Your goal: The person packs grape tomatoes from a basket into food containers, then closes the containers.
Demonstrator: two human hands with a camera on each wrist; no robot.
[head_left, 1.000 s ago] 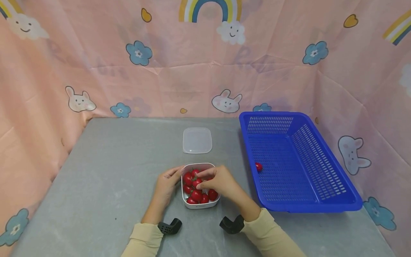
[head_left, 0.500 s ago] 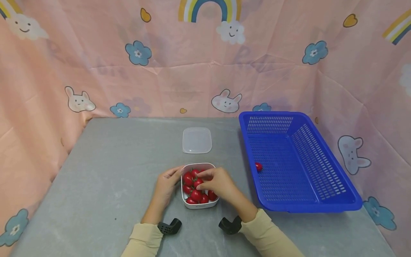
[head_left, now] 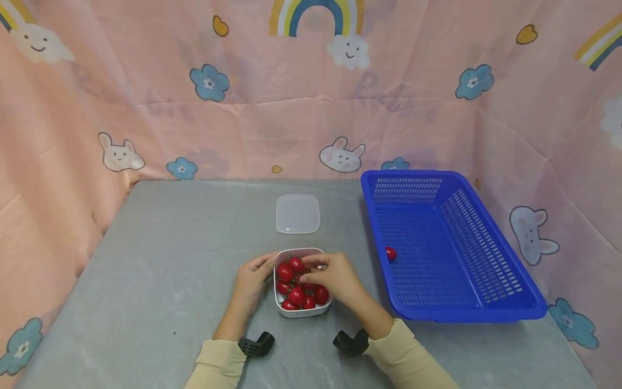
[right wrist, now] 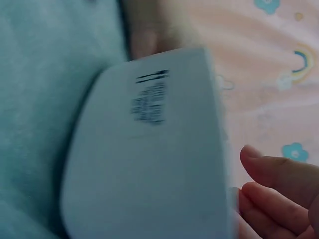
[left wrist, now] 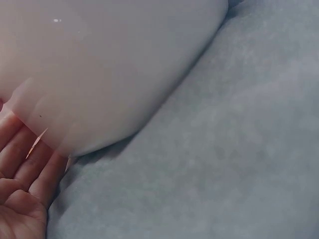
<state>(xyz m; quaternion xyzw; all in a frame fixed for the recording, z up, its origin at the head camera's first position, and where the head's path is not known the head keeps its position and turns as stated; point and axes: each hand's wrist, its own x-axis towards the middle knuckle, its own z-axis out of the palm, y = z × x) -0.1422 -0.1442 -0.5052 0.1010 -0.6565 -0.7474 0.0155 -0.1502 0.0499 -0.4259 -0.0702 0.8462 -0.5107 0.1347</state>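
Cherry tomatoes point(head_left: 296, 286) are sitting heaped in a white tub point(head_left: 302, 312) on the grey bench point(head_left: 170, 259). Right hand point(head_left: 335, 278) is reaching over the tub, its grip pinching together on one tomato. Left hand point(head_left: 250, 283) is resting against the tub's side, fingers point(left wrist: 22, 159) straight. Beyond the grip, a clear lid point(head_left: 298, 214) is lying flat; to its right, a blue basket point(head_left: 486, 302) is holding a lone tomato point(head_left: 391, 253).

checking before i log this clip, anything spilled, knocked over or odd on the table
Nothing stands out. The white container sits upright with its tomatoes inside, the lid lies flat behind it, and one tomato lies in the blue basket.
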